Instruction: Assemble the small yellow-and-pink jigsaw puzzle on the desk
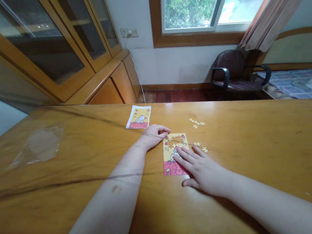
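Note:
A small yellow and red jigsaw puzzle (172, 155), partly assembled, lies on the wooden table (95, 165). My right hand (200, 169) lies flat on its right side, fingers stretched out and spread over the pieces. My left hand (154, 134) rests at the puzzle's upper left corner, fingers curled with the tips touching the edge; I cannot make out anything in them. Loose pieces (196, 122) lie beyond the puzzle, and two more (201, 146) sit just by my right fingertips. A printed reference card (139, 117) with the same picture lies further back.
A crumpled clear plastic bag (39, 145) lies at the table's left. Wooden cabinets with glass doors (59, 49) stand at the left. A dark armchair (236, 74) stands beyond the table under the window, and a bed (296, 82) is at the right.

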The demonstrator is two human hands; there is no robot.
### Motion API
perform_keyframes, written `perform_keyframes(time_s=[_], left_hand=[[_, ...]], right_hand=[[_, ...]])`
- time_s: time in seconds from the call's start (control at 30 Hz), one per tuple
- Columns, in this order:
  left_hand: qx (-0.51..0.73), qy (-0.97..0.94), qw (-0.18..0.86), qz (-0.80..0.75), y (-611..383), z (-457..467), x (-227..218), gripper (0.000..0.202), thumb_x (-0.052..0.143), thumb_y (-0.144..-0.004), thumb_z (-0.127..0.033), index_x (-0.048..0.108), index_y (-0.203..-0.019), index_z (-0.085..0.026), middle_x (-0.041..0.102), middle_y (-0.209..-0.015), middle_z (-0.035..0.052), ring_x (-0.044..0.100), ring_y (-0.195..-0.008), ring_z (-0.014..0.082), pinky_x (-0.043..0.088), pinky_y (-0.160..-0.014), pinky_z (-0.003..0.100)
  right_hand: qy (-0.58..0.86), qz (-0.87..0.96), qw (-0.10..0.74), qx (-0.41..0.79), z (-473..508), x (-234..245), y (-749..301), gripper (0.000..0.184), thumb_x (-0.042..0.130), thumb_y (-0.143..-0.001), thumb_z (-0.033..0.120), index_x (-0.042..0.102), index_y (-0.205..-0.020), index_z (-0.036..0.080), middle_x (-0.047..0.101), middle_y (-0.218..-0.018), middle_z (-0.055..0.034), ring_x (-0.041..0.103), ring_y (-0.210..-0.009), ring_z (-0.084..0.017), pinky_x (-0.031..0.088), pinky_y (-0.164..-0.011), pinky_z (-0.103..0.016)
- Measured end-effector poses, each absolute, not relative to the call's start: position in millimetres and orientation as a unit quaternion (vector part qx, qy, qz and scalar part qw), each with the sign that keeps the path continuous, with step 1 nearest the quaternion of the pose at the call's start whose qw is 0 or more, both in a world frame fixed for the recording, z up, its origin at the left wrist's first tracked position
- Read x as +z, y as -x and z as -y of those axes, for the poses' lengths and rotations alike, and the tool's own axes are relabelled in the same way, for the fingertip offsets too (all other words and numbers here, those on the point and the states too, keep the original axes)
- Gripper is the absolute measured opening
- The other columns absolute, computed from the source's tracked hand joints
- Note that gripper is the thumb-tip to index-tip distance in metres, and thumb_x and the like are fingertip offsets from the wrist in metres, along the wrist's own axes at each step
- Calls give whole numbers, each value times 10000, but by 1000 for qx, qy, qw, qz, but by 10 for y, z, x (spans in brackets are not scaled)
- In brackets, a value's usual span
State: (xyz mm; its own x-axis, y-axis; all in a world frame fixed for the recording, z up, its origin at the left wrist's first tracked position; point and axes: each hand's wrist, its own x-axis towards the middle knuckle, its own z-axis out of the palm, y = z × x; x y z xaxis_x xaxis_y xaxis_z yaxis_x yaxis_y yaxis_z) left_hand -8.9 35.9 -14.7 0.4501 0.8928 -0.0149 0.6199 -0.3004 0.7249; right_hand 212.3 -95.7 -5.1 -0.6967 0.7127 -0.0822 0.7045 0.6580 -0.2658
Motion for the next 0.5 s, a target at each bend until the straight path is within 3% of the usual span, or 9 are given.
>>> perform_keyframes(time_s=[0.17, 0.3, 0.37, 0.5], left_hand=[[203, -810, 295, -464, 100, -354, -160, 222, 561, -821, -230, 747, -939, -205, 743, -930, 28, 652, -883, 176, 499, -837, 298], [200, -811, 291, -466, 105, -353, -164, 222, 555, -821, -224, 745, -935, -210, 742, -938, 29, 650, -900, 182, 495, -833, 304], [200, -810, 296, -466, 107, -358, -173, 220, 556, -823, -232, 742, -939, -217, 741, -955, 26, 652, -901, 184, 497, -830, 312], [202, -808, 300, -465, 111, -369, -190, 222, 551, -832, -246, 737, -950, -222, 739, -992, 27, 653, -912, 189, 498, -842, 328]], right_hand=[[411, 903, 26, 121, 899, 89, -2224, 713, 510, -849, 631, 441, -1421, 211, 386, -1491, -138, 363, -1356, -336, 234, -1116, -558], [537, 840, 50, 56, 595, 187, -2419, 320, 506, -918, 344, 655, -1156, 191, 661, -1148, -133, 585, -1072, -289, 411, -961, -455], [570, 819, 34, 56, 443, 170, -2525, 242, 520, -909, 329, 711, -1003, 213, 690, -1012, -116, 614, -947, -278, 446, -869, -434], [567, 815, 46, 114, 296, 61, -2627, 172, 601, -860, 304, 720, -948, 216, 693, -955, -84, 630, -875, -224, 471, -803, -350]])
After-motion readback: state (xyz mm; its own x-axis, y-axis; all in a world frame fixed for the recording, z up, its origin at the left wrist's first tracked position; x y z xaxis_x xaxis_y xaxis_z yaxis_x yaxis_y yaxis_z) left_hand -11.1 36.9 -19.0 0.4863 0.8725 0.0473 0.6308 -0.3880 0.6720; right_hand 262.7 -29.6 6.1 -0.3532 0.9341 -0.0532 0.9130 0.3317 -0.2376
